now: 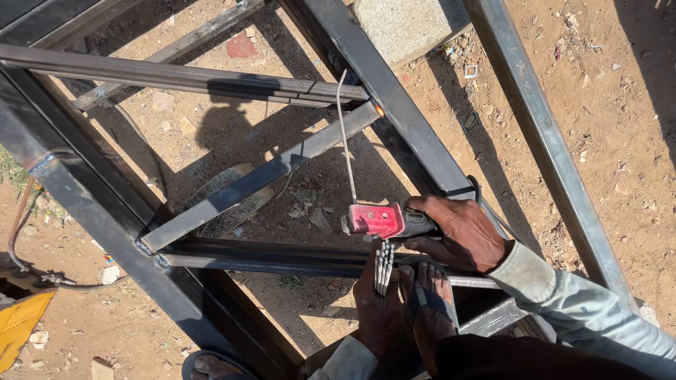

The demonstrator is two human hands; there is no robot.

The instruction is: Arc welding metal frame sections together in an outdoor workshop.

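Sunlit dirt ground [605,91] strewn with pebbles; a concrete block [405,24] at top, hard shadows across it.

Bare sandy ground [620,105] lies strewn with small stones and scraps. A grey concrete block [405,24] sits at the top edge, a flat red brick piece [241,46] left of it. A yellow object [17,320] shows at the lower left corner, with a thin cable [21,232] curling nearby.

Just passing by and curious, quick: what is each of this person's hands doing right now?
Left hand: closed on a bundle of welding rods, resting on the steel frame.
Right hand: closed on the red electrode holder, a rod clamped in it.
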